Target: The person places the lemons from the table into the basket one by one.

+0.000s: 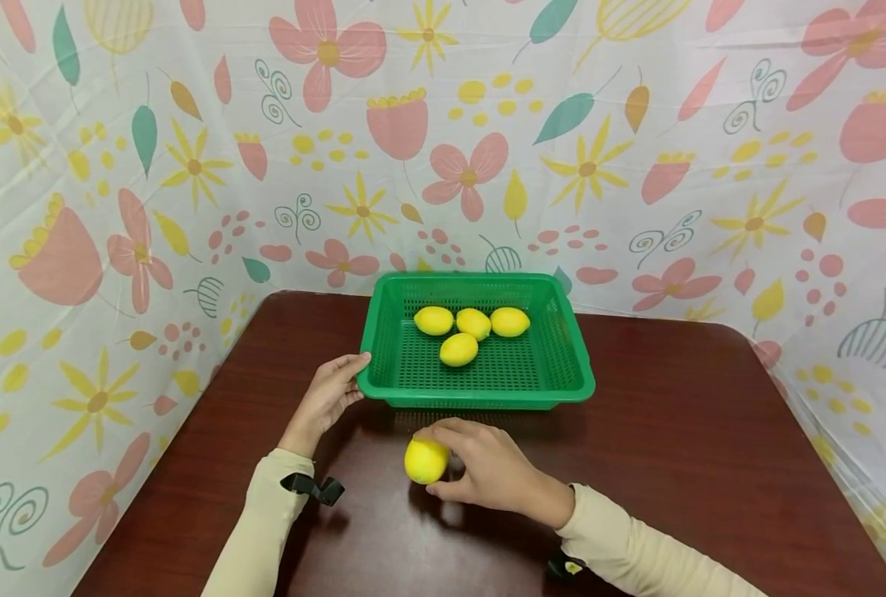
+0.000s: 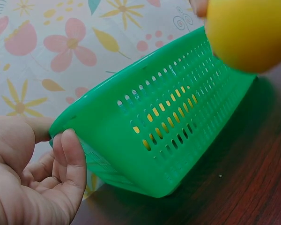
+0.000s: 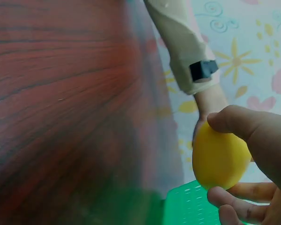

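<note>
In the head view a green plastic basket (image 1: 488, 400) with slotted walls stands on the table, several yellow lemons (image 1: 459, 350) lying on its floor. My left hand (image 1: 328, 396) pinches the rim at the basket's near left corner; in the left wrist view the thumb is over the rim and the curled fingers (image 2: 73, 152) are under it. My right hand (image 1: 488, 466) holds another lemon (image 1: 425, 461) between thumb and fingertips, in front of the basket's near side. The right wrist view shows this lemon (image 3: 220, 157) gripped from both ends.
The dark reddish-brown table (image 1: 682, 431) extends to both sides of the basket. Behind it and at its sides hangs a white cloth (image 1: 480, 108) printed with flowers and leaves. Each sleeve wears a black strap, such as the left strap (image 1: 313, 487).
</note>
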`<move>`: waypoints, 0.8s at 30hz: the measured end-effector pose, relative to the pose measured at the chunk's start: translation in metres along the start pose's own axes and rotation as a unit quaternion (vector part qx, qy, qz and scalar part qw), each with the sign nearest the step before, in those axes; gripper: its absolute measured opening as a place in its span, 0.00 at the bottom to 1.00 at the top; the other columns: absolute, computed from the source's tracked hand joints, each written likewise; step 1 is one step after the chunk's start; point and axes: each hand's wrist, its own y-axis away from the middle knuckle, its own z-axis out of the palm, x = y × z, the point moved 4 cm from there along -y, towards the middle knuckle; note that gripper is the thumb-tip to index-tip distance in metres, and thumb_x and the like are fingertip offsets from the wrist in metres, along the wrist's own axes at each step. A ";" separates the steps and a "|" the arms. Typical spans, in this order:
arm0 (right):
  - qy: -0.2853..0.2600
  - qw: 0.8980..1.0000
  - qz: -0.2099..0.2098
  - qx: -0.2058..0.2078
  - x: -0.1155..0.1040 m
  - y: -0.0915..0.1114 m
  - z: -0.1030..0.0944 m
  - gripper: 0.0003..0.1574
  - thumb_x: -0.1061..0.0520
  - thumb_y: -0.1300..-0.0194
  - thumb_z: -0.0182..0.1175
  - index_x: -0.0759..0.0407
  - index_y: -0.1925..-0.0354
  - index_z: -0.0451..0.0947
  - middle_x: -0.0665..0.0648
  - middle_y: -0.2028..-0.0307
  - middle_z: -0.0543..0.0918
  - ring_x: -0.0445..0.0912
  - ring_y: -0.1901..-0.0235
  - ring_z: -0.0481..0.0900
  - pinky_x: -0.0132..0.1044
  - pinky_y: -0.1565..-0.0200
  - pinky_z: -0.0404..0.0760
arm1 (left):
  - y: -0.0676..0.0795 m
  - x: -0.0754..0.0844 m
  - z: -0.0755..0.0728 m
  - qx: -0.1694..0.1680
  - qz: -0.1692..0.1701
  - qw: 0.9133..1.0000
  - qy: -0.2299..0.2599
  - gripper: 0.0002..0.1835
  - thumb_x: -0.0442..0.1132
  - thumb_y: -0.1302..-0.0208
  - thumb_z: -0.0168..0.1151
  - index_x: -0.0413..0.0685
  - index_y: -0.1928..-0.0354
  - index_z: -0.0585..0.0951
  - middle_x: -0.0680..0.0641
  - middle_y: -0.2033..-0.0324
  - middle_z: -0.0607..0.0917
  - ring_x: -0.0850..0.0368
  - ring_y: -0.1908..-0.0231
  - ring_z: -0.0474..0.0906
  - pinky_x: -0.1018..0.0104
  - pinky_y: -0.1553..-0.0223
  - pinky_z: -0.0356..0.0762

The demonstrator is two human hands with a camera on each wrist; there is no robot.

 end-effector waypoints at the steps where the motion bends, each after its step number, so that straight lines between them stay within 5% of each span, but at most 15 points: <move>1: 0.004 1.000 -0.002 0.003 -0.002 0.000 -0.003 0.36 0.41 0.46 0.77 0.45 0.40 0.80 0.47 0.49 0.84 0.40 0.62 0.82 0.34 0.64 0.83 | 0.000 0.000 0.000 0.000 0.000 1.000 0.000 0.20 0.47 0.24 0.61 0.35 0.46 0.76 0.54 0.72 0.81 0.64 0.75 0.76 0.73 0.71 0.76; 13: 0.077 0.995 -0.017 0.054 -0.018 -0.007 -0.051 0.34 0.40 0.50 0.75 0.45 0.44 0.83 0.49 0.59 0.84 0.39 0.69 0.81 0.31 0.72 0.80 | -0.002 -0.001 0.000 -0.003 -0.003 1.000 0.011 0.18 0.47 0.24 0.61 0.37 0.47 0.77 0.55 0.73 0.81 0.64 0.76 0.76 0.73 0.72 0.76; 24: 0.097 0.994 0.040 -0.005 0.010 -0.029 -0.103 0.36 0.37 0.46 0.75 0.48 0.42 0.83 0.53 0.57 0.86 0.41 0.70 0.78 0.31 0.76 0.73 | 0.001 0.002 0.001 -0.002 0.011 1.000 0.005 0.17 0.46 0.24 0.61 0.37 0.48 0.77 0.55 0.73 0.81 0.64 0.76 0.77 0.74 0.72 0.76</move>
